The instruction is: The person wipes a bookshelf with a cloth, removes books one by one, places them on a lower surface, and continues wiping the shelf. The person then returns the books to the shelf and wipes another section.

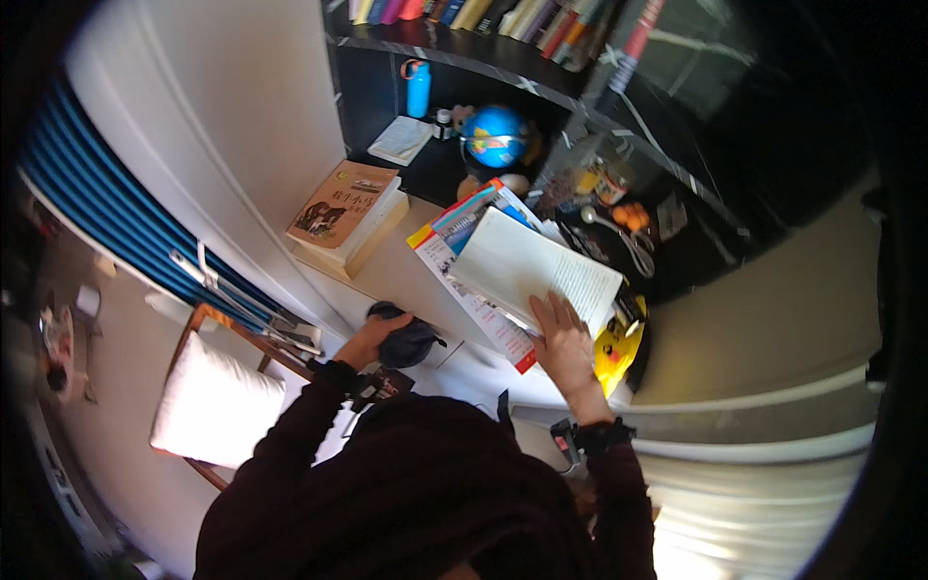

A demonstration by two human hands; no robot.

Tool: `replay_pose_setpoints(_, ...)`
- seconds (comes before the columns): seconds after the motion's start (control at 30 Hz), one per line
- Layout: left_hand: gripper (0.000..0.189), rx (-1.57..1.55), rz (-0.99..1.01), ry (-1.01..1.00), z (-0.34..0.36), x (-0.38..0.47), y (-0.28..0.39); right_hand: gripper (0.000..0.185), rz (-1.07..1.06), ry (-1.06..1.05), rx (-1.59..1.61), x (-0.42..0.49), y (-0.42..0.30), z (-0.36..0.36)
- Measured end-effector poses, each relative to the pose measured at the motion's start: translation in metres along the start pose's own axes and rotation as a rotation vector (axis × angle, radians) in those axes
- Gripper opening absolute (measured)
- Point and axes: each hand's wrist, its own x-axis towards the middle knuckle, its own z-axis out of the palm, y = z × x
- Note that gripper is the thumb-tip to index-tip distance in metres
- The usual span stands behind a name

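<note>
My left hand [371,339] grips a dark fabric pouch [407,342] at the front edge of the white desktop [388,279]. On the right, my right hand [567,351] rests with its fingers on the printed page of a paperback book [525,264]. Under that book lie colourful magazines [500,341], askew and partly covered. A yellow bag or wrapper [620,355] sits beside my right hand, at the desk's right end. Two stacked books [344,210], the upper with a brown illustrated cover, lie at the desk's left side.
A black shelf unit behind holds a globe [496,136], a blue bottle [417,88], a small jar [443,125] and a pale book [401,141]. A row of books fills the upper shelf [464,52]. At left stands a wooden chair with a white cushion [217,402].
</note>
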Motion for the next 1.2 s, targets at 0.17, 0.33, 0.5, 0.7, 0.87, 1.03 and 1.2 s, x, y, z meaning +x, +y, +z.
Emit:
replay_pose_setpoints(0.17,0.024,-0.248,0.118,0.186,-0.059,-0.058,0.015,0.059,0.078,0.049,-0.098,0.013,-0.009,-0.023)
replay_pose_setpoints(0.33,0.019,-0.384,-0.071,0.490,-0.131,-0.087,-0.008,0.048,0.012,0.080,-0.334,0.028,-0.018,0.000)
replay_pose_setpoints(0.5,0.017,-0.365,-0.081,0.545,-0.151,-0.111,-0.044,0.050,0.015,-0.074,0.001,0.032,-0.030,0.008)
replay_pose_setpoints(0.7,0.020,-0.394,-0.010,0.656,-0.115,-0.143,-0.120,0.020,-0.367,-0.046,0.566,-0.014,-0.092,0.021)
replay_pose_setpoints(0.87,0.022,-0.406,-0.166,0.749,-0.092,-0.166,-0.184,0.019,-0.106,-0.762,0.897,-0.059,-0.140,0.185)
replay_pose_setpoints(1.03,0.024,-0.418,-0.206,0.803,-0.112,-0.165,-0.245,0.028,0.259,-1.031,0.799,-0.096,-0.110,0.341)
replay_pose_setpoints(1.2,0.031,-0.486,-0.250,0.768,-0.150,-0.139,-0.320,0.044,0.197,-0.891,0.479,-0.113,-0.080,0.492)
